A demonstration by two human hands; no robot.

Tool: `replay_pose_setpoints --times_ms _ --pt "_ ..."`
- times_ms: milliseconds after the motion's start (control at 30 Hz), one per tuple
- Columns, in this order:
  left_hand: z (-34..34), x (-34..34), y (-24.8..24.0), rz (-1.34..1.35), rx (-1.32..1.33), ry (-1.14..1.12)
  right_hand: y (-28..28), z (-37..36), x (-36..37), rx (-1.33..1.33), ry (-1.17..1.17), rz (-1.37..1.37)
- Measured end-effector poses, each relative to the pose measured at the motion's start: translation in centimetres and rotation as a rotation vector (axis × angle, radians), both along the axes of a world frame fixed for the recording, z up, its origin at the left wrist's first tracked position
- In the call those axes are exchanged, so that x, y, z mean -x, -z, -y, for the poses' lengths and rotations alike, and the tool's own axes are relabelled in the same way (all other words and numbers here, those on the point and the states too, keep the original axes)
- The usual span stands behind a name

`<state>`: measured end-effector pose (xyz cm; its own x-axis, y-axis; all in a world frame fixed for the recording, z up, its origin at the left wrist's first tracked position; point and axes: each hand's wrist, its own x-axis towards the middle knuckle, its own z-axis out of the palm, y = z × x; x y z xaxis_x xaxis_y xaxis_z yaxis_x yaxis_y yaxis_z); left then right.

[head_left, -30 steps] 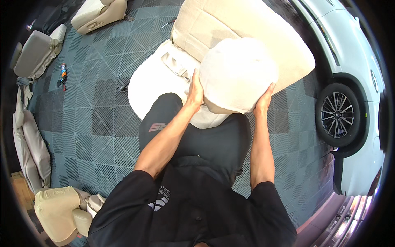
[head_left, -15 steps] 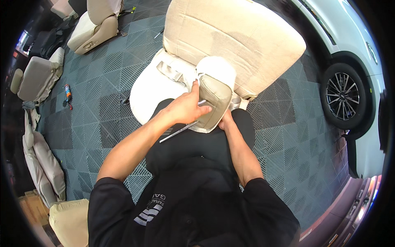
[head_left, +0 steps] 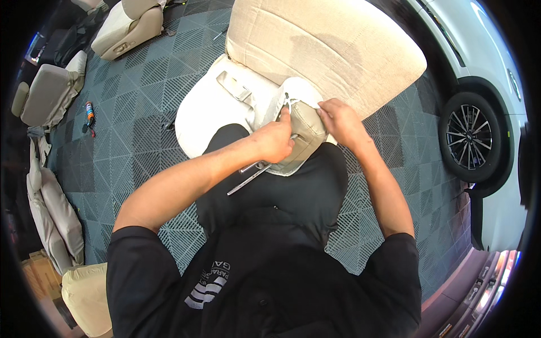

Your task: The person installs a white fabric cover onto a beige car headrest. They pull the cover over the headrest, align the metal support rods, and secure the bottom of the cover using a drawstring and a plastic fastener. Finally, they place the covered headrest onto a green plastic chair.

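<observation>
A car-seat headrest rests on my lap, its beige cover (head_left: 307, 127) drawn over white padding (head_left: 304, 87) that shows at the far end. Two metal posts (head_left: 246, 183) stick out toward the lower left. My left hand (head_left: 273, 141) grips the headrest on the post side, index finger reaching to the cover's edge near a dark gap. My right hand (head_left: 342, 121) pinches the cover's edge at the right, by the padding. Beyond the headrest is a car seat with a white cushion (head_left: 197, 112) and a beige backrest (head_left: 321, 39).
A belt strap with a buckle (head_left: 239, 93) lies on the cushion. More seats (head_left: 127, 34) and seat parts (head_left: 53, 208) stand at the left. An orange-and-blue tool (head_left: 89, 115) lies on the tiled floor (head_left: 112, 146). A white car (head_left: 499, 84) stands at the right.
My right hand has come up from beneath the headrest to pinch the cover's right edge. The left hand has shifted slightly right with the headrest, which has turned a little.
</observation>
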<state>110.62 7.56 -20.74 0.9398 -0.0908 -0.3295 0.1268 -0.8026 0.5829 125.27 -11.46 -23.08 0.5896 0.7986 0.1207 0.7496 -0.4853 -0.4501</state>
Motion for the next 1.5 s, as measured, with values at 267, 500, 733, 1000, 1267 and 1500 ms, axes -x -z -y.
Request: replay_pose_setpoints --times_ms 267,500,733,1000,1267,1500 --pt "1.1 -0.8 0.5 -0.011 0.006 -0.016 2.7 -1.7 0.7 -0.264 0.309 -0.079" --pt "1.7 -2.8 0.8 0.016 -0.01 0.026 3.7 -1.9 -0.9 -0.251 0.404 -0.304" --pt "4.8 -4.9 2.2 -0.027 0.012 0.061 3.7 0.6 1.0 -0.25 0.585 -0.246" --pt "3.3 -4.9 0.7 -0.059 0.1 0.108 2.9 1.0 2.5 -0.225 0.539 -0.151" --pt "-4.1 3.7 10.8 0.112 0.316 -0.4 5.3 3.0 5.9 -0.246 0.515 0.232" --pt "0.4 2.8 14.9 0.16 0.305 -0.363 4.0 3.6 7.9 -0.357 0.387 0.294"
